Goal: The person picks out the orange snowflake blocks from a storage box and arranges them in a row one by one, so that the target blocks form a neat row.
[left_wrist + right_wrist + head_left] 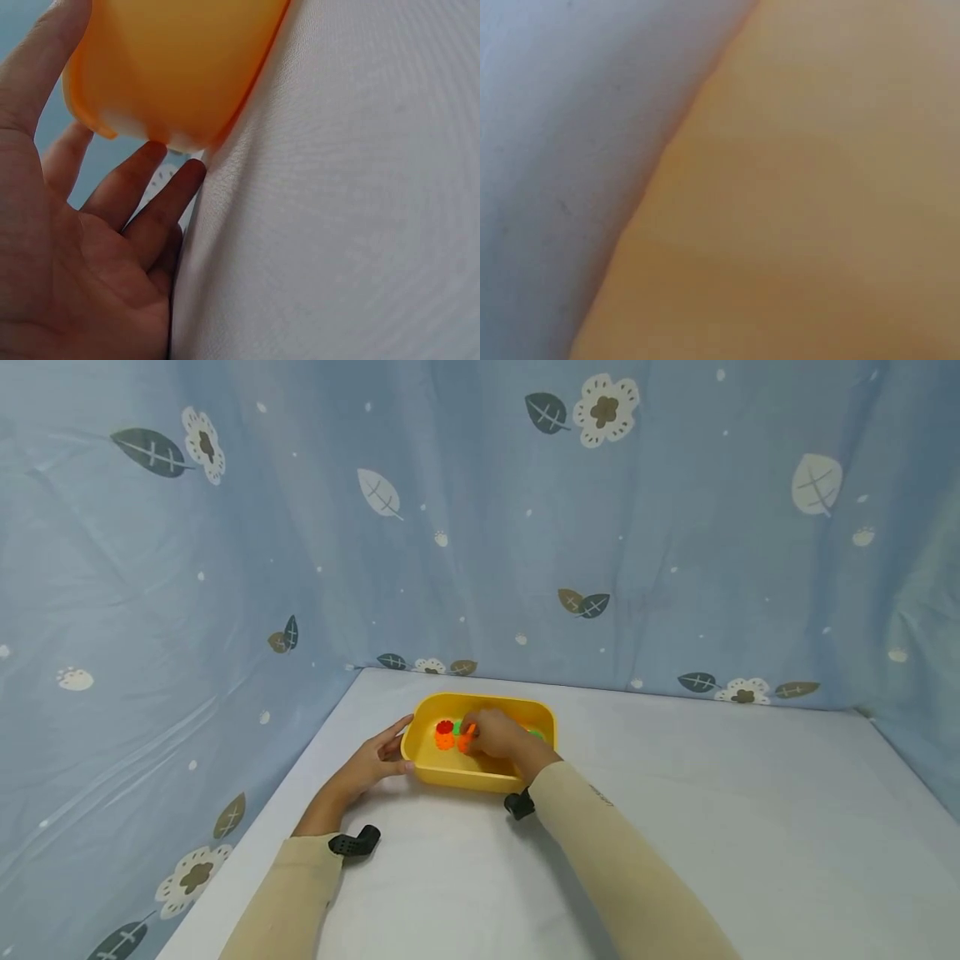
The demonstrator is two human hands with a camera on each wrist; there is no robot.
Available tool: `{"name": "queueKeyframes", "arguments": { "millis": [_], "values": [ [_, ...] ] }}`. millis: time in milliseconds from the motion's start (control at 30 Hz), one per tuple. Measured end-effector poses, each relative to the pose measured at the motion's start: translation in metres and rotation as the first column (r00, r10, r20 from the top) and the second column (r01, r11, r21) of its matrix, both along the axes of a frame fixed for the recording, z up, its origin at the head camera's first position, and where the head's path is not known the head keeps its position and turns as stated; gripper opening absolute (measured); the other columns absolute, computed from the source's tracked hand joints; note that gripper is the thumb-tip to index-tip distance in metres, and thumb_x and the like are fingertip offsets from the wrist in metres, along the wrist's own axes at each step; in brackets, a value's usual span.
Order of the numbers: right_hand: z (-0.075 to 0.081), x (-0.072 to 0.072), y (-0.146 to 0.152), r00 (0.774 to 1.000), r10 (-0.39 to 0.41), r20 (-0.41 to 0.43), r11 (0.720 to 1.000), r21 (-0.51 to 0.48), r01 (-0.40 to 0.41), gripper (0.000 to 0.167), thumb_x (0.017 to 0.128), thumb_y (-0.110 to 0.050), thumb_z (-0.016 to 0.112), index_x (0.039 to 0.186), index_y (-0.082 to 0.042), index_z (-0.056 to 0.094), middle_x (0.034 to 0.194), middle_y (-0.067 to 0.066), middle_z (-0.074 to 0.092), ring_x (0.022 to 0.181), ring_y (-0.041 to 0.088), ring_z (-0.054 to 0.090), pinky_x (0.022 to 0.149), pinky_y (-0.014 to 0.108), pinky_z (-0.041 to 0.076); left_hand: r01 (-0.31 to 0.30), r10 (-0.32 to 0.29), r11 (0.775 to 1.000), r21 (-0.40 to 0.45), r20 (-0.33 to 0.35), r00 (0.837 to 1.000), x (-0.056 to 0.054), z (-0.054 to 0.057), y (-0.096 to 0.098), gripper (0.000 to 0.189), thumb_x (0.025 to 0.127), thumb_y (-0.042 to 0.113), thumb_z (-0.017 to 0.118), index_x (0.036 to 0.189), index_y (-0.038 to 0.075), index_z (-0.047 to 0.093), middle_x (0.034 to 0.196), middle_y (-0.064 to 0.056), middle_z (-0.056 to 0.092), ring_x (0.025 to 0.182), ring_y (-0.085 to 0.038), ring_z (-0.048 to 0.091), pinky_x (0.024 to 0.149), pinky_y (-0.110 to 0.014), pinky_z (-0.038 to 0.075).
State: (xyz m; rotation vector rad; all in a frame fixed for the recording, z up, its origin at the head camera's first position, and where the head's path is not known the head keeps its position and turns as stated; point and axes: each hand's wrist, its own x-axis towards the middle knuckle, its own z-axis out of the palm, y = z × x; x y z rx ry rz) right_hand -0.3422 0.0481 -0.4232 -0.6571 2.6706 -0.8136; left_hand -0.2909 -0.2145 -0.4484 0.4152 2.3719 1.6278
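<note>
A shallow yellow plastic bin (450, 779) stands on the white-covered table. My left hand (372, 763) spans its left end, thumb at the front corner and fingers along the outer wall. In the left wrist view those fairly straight fingers touch the bin's wall (172, 67). My right hand (495, 732) reaches down inside the bin and pinches an orange toothed plastic piece (467, 740), partly hidden by the fingers. Beside it lie a red flower-shaped piece (445, 727), another orange piece (445, 742) and a green piece (457, 727). Only the bin's blurred outside (795, 195) fills the right wrist view.
A bit of green (537, 734) shows at the bin's right end, behind the right wrist. The white cloth (712, 793) covers the table. Blue curtains (480, 527) with leaf and flower prints hang behind and at both sides.
</note>
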Motion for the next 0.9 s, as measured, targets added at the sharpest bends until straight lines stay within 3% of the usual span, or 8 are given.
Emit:
{"name": "queueKeyframes", "arguments": {
  "millis": [233, 500, 733, 900],
  "values": [
    [0.004, -0.001, 0.011, 0.999, -0.017, 0.044, 0.992, -0.123, 0.022, 0.023, 0.092, -0.009, 0.067, 0.115, -0.011, 0.068, 0.099, 0.001, 0.062, 0.091, 0.02, 0.055, 0.081, 0.027, 0.05, 0.003, -0.003, 1.0, 0.021, 0.006, 1.0, -0.012, -0.02, -0.004, 0.085, 0.089, 0.014, 0.072, 0.156, 0.029, 0.022, 0.151, -0.016, 0.038, 0.138, -0.033, 0.036, 0.111, -0.055, 0.024],
    [0.008, -0.002, 0.023, 0.998, -0.026, 0.052, 0.981, -0.192, 0.035, 0.023, 0.094, -0.008, 0.065, 0.117, -0.012, 0.066, 0.099, 0.0, 0.063, 0.088, 0.018, 0.057, 0.073, 0.025, 0.052, -0.023, 0.024, 1.0, 0.019, -0.009, 1.0, -0.01, -0.019, 0.0, 0.085, 0.085, 0.02, 0.076, 0.154, 0.033, 0.028, 0.149, -0.014, 0.042, 0.136, -0.031, 0.039, 0.11, -0.054, 0.027],
    [0.016, 0.003, 0.03, 0.996, -0.003, 0.085, 0.945, -0.326, 0.03, 0.024, 0.094, -0.006, 0.063, 0.118, -0.009, 0.065, 0.098, 0.004, 0.065, 0.084, 0.031, 0.061, 0.068, 0.035, 0.054, -0.028, 0.029, 0.999, 0.03, -0.012, 1.0, -0.011, -0.019, -0.002, 0.086, 0.084, 0.022, 0.078, 0.154, 0.032, 0.029, 0.149, -0.013, 0.041, 0.136, -0.031, 0.04, 0.11, -0.054, 0.027],
    [0.023, 0.008, 0.037, 0.994, -0.025, 0.11, 0.935, -0.348, 0.062, 0.026, 0.094, -0.007, 0.064, 0.12, -0.009, 0.065, 0.1, 0.006, 0.064, 0.086, 0.037, 0.061, 0.073, 0.043, 0.054, -0.034, 0.034, 0.999, 0.021, -0.014, 0.999, -0.011, -0.02, -0.005, 0.086, 0.084, 0.023, 0.078, 0.154, 0.032, 0.029, 0.15, -0.012, 0.041, 0.136, -0.031, 0.039, 0.111, -0.054, 0.026]
  ]
}}
